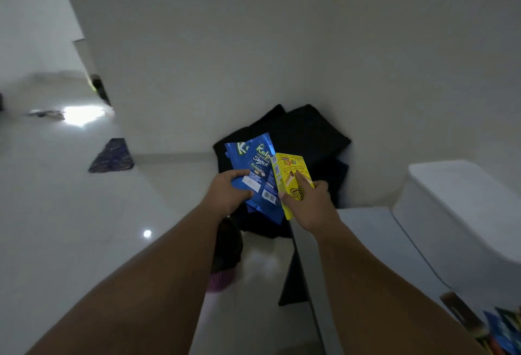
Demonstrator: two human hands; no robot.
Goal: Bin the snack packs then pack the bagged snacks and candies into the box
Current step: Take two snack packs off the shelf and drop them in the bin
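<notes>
Hands (228, 194) grip blue packs (259, 174) (lettered "Kalp") and yellow box (291, 182).

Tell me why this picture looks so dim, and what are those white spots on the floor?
Head view: the room is dim and the image soft. The black bag is nearly featureless, though the blue packs and yellow box stay readable in the left hand and right hand. The white spots are glare on the glossy floor. The wide lens bends wall edges.

Dim room: plain white wall (253, 44), glossy white floor (70, 213) reflecting light
</notes>
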